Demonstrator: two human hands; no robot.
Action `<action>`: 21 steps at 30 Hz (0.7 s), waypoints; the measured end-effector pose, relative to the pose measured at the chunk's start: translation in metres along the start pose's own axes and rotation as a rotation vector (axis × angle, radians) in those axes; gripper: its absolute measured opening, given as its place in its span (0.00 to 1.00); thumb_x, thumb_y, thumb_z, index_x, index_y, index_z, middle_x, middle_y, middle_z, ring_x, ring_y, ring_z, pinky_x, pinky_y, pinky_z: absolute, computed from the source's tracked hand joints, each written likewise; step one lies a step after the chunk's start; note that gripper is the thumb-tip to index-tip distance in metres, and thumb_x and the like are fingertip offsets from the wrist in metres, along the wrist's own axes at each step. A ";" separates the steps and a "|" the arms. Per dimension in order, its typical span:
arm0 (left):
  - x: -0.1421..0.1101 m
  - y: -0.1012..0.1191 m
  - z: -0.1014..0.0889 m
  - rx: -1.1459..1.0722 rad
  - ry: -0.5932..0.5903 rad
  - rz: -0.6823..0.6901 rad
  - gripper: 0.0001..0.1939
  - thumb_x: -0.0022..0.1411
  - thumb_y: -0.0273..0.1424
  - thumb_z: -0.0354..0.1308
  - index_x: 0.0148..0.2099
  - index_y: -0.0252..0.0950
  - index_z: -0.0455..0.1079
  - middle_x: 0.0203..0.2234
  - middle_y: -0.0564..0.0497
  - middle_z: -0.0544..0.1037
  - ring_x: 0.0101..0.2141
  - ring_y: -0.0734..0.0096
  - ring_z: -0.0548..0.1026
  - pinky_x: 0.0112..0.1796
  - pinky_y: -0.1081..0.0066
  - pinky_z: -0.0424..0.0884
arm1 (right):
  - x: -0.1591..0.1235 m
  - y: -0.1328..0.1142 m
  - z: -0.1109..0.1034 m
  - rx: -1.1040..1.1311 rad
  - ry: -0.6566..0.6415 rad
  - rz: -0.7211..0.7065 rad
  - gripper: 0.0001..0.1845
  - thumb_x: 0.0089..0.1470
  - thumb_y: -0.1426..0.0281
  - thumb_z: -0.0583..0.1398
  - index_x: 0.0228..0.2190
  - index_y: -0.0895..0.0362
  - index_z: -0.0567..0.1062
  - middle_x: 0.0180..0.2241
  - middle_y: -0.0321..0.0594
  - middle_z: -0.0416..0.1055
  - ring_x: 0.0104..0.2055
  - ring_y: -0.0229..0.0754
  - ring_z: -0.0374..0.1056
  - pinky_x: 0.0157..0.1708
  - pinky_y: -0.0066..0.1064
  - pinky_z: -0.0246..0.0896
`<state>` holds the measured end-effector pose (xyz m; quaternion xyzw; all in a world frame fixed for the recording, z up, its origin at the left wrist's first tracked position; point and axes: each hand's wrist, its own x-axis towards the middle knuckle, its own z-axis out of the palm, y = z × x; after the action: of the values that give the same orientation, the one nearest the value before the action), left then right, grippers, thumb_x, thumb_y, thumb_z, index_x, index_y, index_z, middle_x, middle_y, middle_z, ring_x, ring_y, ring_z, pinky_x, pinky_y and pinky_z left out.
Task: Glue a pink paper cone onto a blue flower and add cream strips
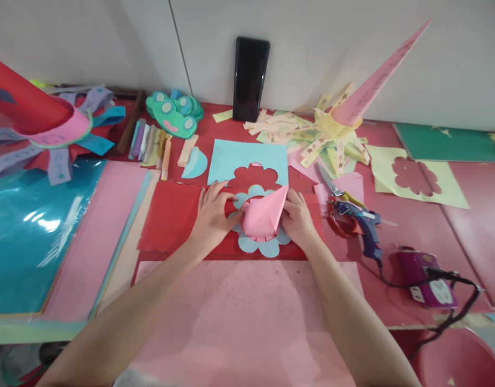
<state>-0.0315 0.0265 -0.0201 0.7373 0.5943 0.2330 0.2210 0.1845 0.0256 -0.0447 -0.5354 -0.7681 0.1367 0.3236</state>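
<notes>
A pink paper cone (260,217) with a tabbed lower edge lies tilted over a light blue flower-shaped paper cutout (258,246), its tip pointing up and to the right. At the cone's left edge, my left hand (215,214) pinches with thumb and index finger, the other fingers stretched over the paper. My right hand (299,219) grips the cone's right side with bent fingers, some hidden behind it. Red card (170,215) lies beneath the flower. Just beyond is a light blue sheet (247,153) with a flower-shaped hole.
Scissors (331,183) and a glue gun (364,223) lie at right, its cord running near a purple power box (427,279). A dark phone (251,79) leans on the wall. Finished cones, a red one (29,102) and a pink one (380,75), stand at either side.
</notes>
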 end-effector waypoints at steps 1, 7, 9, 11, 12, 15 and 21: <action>0.000 0.000 0.000 -0.004 -0.002 0.001 0.09 0.57 0.37 0.58 0.38 0.39 0.66 0.58 0.46 0.62 0.61 0.56 0.55 0.61 0.47 0.44 | 0.000 0.000 0.000 0.000 0.001 -0.003 0.23 0.47 0.84 0.50 0.36 0.50 0.77 0.40 0.41 0.69 0.41 0.46 0.62 0.40 0.40 0.58; 0.002 0.002 0.003 -0.003 0.074 -0.009 0.16 0.60 0.38 0.56 0.50 0.40 0.63 0.58 0.44 0.62 0.60 0.57 0.57 0.60 0.49 0.47 | 0.000 0.000 0.001 0.012 0.012 0.002 0.23 0.48 0.83 0.49 0.36 0.51 0.77 0.40 0.41 0.69 0.40 0.45 0.61 0.40 0.40 0.58; 0.003 0.002 0.006 0.019 0.087 -0.018 0.16 0.59 0.35 0.57 0.50 0.39 0.63 0.58 0.43 0.62 0.60 0.55 0.57 0.60 0.49 0.48 | 0.000 0.000 0.001 0.004 0.010 0.009 0.23 0.46 0.84 0.49 0.35 0.51 0.77 0.40 0.42 0.69 0.39 0.46 0.61 0.39 0.41 0.58; 0.005 0.002 0.007 0.028 0.088 -0.029 0.14 0.57 0.33 0.58 0.47 0.39 0.65 0.57 0.44 0.62 0.60 0.54 0.57 0.59 0.49 0.50 | 0.000 0.000 0.001 -0.004 0.013 0.012 0.24 0.45 0.84 0.50 0.35 0.51 0.77 0.39 0.41 0.69 0.39 0.46 0.61 0.39 0.41 0.58; 0.005 0.002 0.008 0.027 0.090 -0.034 0.13 0.57 0.32 0.58 0.46 0.39 0.65 0.57 0.44 0.63 0.60 0.54 0.57 0.59 0.49 0.51 | 0.000 0.000 0.002 -0.006 0.015 0.011 0.24 0.45 0.84 0.50 0.35 0.51 0.77 0.39 0.41 0.69 0.39 0.46 0.61 0.39 0.41 0.58; 0.004 0.003 0.010 0.017 0.103 -0.046 0.08 0.58 0.30 0.57 0.41 0.39 0.66 0.57 0.45 0.63 0.60 0.55 0.57 0.59 0.48 0.50 | 0.000 0.001 0.002 -0.005 0.024 -0.004 0.23 0.45 0.84 0.50 0.35 0.51 0.77 0.39 0.41 0.69 0.39 0.46 0.61 0.39 0.40 0.58; 0.004 0.002 0.012 0.002 0.143 -0.040 0.04 0.58 0.33 0.56 0.33 0.40 0.64 0.54 0.47 0.66 0.57 0.56 0.61 0.60 0.47 0.50 | 0.000 0.003 0.003 -0.020 0.020 -0.009 0.24 0.45 0.85 0.50 0.35 0.51 0.77 0.39 0.40 0.69 0.38 0.44 0.61 0.39 0.38 0.57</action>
<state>-0.0222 0.0292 -0.0280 0.7071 0.6234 0.2799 0.1817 0.1851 0.0270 -0.0489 -0.5366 -0.7685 0.1221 0.3265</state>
